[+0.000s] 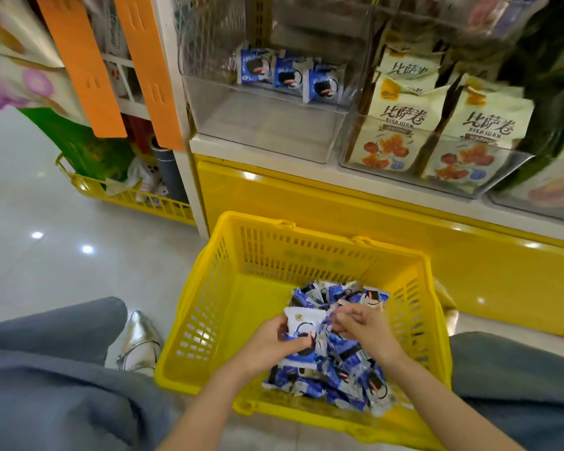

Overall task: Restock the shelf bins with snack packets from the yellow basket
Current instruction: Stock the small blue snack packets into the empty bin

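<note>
Hands busy at the yellow basket's [274, 255] right side: left hand [271, 343] grips a blue-white snack packet [302, 323], right hand [363, 327] pinches another's edge; stack them flat before lifting.

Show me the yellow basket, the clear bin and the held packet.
yellow plastic basket [205, 320]: head view, left wall.
clear plastic shelf bin [267, 131]: head view, front wall.
blue-and-white snack packet [302, 319]: head view, white top.

One head view, looking steeply down, close over the yellow basket [209, 288]; shelf bins [267, 125] sit far, up top.
</note>
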`<state>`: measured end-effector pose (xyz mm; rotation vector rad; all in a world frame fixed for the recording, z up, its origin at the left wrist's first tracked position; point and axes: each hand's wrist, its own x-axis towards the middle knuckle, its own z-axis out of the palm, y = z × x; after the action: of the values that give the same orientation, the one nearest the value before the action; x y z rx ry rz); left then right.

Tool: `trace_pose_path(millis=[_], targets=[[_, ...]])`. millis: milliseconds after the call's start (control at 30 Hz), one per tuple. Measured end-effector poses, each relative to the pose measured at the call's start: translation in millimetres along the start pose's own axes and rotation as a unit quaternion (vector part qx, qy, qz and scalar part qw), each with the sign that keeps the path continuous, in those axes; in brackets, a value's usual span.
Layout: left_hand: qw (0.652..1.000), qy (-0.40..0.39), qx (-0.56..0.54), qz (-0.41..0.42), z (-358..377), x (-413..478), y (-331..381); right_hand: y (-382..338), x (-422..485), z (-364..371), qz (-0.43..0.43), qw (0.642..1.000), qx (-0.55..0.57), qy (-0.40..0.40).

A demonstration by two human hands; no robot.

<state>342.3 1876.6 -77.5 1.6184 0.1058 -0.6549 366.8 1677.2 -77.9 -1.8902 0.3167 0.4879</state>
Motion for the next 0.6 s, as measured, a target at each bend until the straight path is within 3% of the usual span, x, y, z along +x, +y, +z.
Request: trace_pose_path(millis=[67, 167, 433, 600], targets=[[1.0, 0.026, 0.0, -0.013, 1, 1, -3, 26, 4, 2, 0.068, 0.995, -0.071, -0.026], [0.998, 0.053, -0.017, -0.034, 1, 3, -8, 65, 6, 8, 0.167, 0.96, -0.183, -0.131], [0.993, 0.091, -0.021, -0.078, 3, 13, -16, 95, 13, 26, 0.124, 0.903, -0.38, -0.161], [0.987, 0.106, -0.033, -0.113, 4, 15, -25, 98, 15, 26, 0.117, 0.887, -0.414, -0.166]])
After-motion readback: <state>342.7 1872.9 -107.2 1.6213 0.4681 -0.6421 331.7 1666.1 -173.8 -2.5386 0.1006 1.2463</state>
